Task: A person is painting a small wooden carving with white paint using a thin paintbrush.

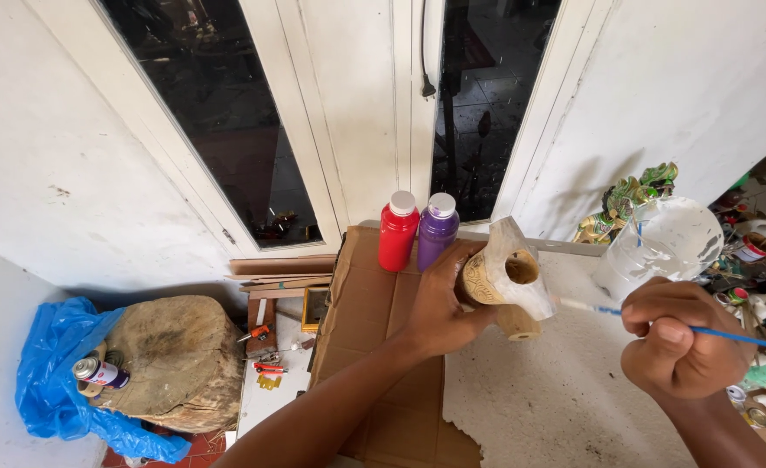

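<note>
Head view shows a carved wooden piece (509,279), pale and partly coated white, with a round hole through it and a short round peg at its lower end. The left hand (439,303) holds it up above the far part of the worktop (556,407); the fingers are closed around its left side, where a fine carved pattern is seen, and the thumb lies below. The long axis of the piece runs from upper left to lower right, tilted, and its white lower edge turns toward the right hand (673,334).

The right hand is closed into a fist on a thin blue-handled brush (652,319). The handle goes out toward the right edge of the picture, and the pale tip points left and touches, or almost touches, the white lower edge of the piece. So the piece lies to the left of the right fingers, just beside the brush tip, and the left hand is the nearer one because it has hold of it.

Behind the left hand, at the far edge of a brown cardboard sheet (374,347), stand a red bottle (398,232) and a purple bottle (437,230), touching. A clear plastic cup (660,247) smeared with white stands at the far right. A wood stump (171,360) on blue plastic (49,364) lies far left.
</note>
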